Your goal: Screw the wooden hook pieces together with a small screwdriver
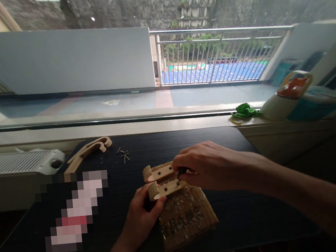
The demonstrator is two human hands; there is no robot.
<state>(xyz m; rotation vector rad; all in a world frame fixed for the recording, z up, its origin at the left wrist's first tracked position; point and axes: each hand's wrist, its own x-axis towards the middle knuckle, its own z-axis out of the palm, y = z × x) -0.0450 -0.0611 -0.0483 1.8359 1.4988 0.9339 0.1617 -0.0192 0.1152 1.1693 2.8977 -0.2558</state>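
Note:
My left hand (141, 206) is closed around the curled end of the nearer wooden hook (172, 188), with the thumb along its near side. That hook lies on a brown block (190, 214) wrapped in clear tape, with dark handwriting on top. In my right hand (202, 166) is a small dark screwdriver (182, 173), mostly hidden by the fingers. Its tip points down at the right-hand hole of the nearer hook; a second dark hole shows to its left. Just behind lies another wooden hook (157, 174) with two dark holes, its right end covered by my right hand.
Several loose screws (124, 155) are scattered on the black table (146, 149). More curved wooden hooks (89, 148) lie at the back left. A radiator (21, 166) stands left. On the windowsill (127, 128) are a green cloth (244, 110) and a white container (280, 102).

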